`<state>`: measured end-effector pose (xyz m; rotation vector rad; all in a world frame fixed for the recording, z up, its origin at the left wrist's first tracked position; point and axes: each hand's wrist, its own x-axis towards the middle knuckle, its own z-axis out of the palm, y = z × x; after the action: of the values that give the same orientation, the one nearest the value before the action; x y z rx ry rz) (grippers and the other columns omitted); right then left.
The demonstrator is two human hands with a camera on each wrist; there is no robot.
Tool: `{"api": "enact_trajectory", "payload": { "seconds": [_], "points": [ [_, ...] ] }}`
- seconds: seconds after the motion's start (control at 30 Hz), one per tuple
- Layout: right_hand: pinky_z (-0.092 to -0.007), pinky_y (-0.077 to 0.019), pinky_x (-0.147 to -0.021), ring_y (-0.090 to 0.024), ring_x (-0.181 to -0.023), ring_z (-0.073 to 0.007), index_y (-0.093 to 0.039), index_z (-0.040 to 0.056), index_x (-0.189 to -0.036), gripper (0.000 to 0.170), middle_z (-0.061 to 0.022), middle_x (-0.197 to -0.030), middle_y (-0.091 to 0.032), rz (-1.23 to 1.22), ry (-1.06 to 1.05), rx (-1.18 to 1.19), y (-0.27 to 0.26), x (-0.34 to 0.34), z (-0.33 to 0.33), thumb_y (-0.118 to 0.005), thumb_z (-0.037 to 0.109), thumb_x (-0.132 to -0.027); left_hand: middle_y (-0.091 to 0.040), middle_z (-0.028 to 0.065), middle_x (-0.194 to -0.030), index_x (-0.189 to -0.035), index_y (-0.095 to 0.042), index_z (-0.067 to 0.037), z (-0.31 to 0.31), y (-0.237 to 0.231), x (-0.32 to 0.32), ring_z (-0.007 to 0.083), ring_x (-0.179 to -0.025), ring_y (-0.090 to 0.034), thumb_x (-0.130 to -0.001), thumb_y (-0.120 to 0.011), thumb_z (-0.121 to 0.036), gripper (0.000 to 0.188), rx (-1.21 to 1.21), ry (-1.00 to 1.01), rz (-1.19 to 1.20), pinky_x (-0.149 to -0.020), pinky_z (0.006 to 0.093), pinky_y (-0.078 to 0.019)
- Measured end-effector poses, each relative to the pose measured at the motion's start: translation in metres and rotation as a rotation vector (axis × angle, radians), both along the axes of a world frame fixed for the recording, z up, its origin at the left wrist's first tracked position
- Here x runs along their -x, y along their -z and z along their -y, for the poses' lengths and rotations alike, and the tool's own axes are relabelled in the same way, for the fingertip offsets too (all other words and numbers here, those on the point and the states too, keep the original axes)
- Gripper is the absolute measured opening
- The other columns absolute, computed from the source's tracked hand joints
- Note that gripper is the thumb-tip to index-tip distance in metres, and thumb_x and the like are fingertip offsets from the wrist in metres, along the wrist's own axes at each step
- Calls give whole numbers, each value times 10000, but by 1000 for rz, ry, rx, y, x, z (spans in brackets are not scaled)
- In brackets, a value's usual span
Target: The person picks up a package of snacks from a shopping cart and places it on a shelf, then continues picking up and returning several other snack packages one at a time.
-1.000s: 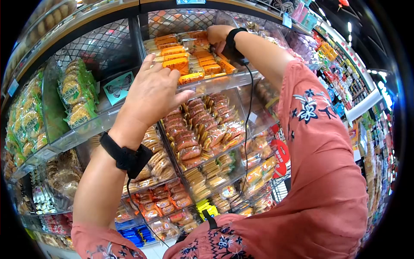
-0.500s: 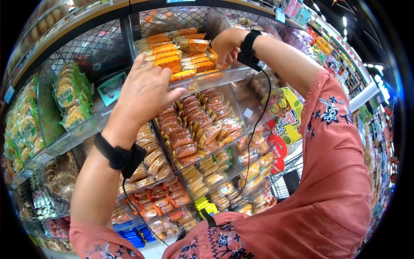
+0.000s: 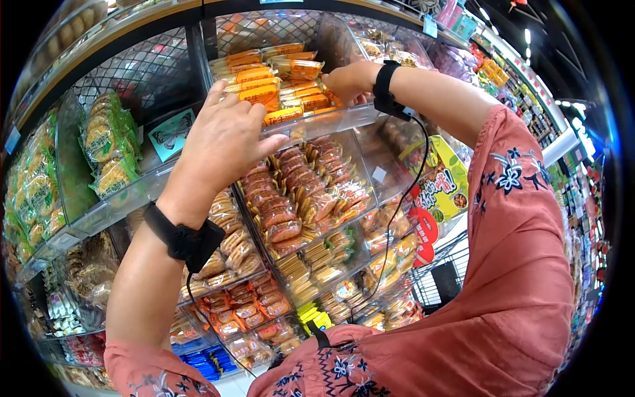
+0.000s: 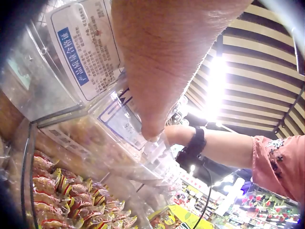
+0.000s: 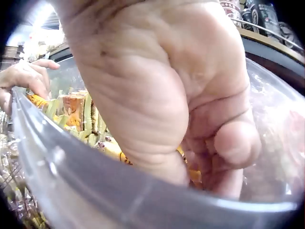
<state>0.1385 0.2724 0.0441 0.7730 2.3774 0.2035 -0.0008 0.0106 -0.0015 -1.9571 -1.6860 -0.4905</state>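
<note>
Orange-and-clear wrapped packets (image 3: 259, 94) lie in rows in a clear bin (image 3: 331, 122), also visible as packets (image 5: 74, 107) in the right wrist view. My left hand (image 3: 225, 135) reaches over the bin's front left, fingers extended and thumb apart; the right wrist view shows this hand (image 5: 28, 78) by the bin's rim. My right hand (image 3: 350, 81) is inside the bin's right side. Its fingers curl round an orange packet (image 5: 194, 175) in the right wrist view, mostly hidden by the palm. The left wrist view shows mainly my left hand (image 4: 162, 57).
Green-wrapped round packs (image 3: 109, 149) fill a bin at the left. Below the front edge are bins of reddish-brown packs (image 3: 281, 212). A green-and-yellow sign (image 3: 440, 182) and a wire cart (image 3: 433, 284) stand at the right. Cables hang from both wrists.
My right hand has moved from the back of the packets towards the bin's front right. The view has shifted slightly, showing more of the sign and cart. My left hand keeps its pose.
</note>
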Motion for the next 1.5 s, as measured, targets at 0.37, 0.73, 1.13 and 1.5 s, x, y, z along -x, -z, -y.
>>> {"api": "enact_trajectory", "payload": {
  "seconds": [0.37, 0.73, 1.13, 1.5],
  "points": [
    [-408, -509, -516, -715, -687, -256, -702, -60, -888, 278, -161, -800, -718, -15, -66, -75, 4, -1, -3, -770, 74, -655, -682, 140, -858, -928, -666, -25, -1, 0, -1, 307, -938, -632, -887, -657, -462, 439, 6, 22, 11, -1130, 482, -312],
    [-392, -562, -757, -679, -804, -267, -661, 27, -1111, 353, -121, -876, -711, -127, -21, 212, -16, -8, -25, -546, 319, -948, -678, 143, -850, -933, -661, -22, 1, -3, -4, 310, -936, -626, -916, -612, -486, 466, 41, 1, -19, -1127, 483, -318],
    [-290, -555, -736, -686, -820, -152, -523, -15, -1280, 382, -116, -997, -692, -1090, -220, 253, -56, -72, 88, -538, 259, -1014, -664, 159, -901, -1026, -630, -37, 5, -6, -7, 320, -973, -617, -992, -511, -454, 435, 33, -7, -54, -1106, 496, -330],
    [-253, -555, -637, -680, -760, -123, -493, -24, -1291, 393, -105, -945, -705, -1404, 287, 616, -32, -233, 272, -547, 237, -1002, -684, 173, -951, -1048, -674, -42, 5, -4, -4, 352, -959, -630, -915, -646, -394, 377, -167, 144, -87, -1018, 450, -426]
  ]
}}
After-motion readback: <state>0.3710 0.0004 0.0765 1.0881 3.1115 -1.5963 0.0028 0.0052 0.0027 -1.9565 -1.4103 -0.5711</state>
